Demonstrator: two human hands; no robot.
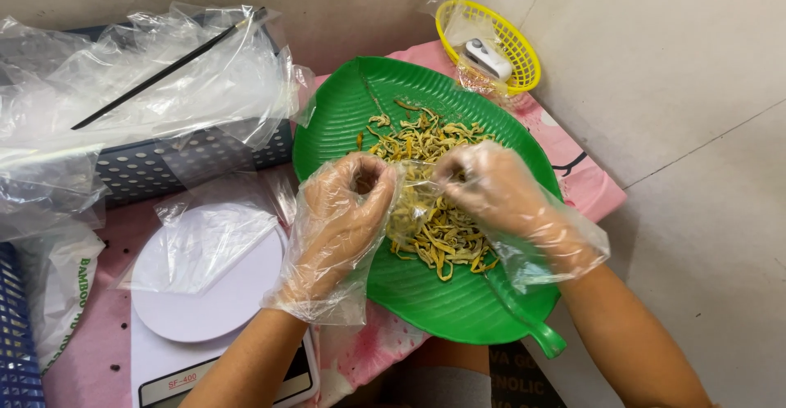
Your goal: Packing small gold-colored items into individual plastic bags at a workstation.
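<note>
- Plastic-gloved left hand (pixel 348 211) and right hand (pixel 495 191) together pinch a small clear bag (pixel 413 203) between them.
- Beneath both hands, yellow dried strips (pixel 438 240) lie on a green leaf-shaped tray (pixel 426 302).
- Left of the left hand, a white scale (pixel 221 302) rests on the pink surface (pixel 90 342).

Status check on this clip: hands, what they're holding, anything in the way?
Left hand and right hand, both gloved, pinch a small clear bag open. Bag sits over yellow strips on the green tray. Nothing between the hands.
</note>
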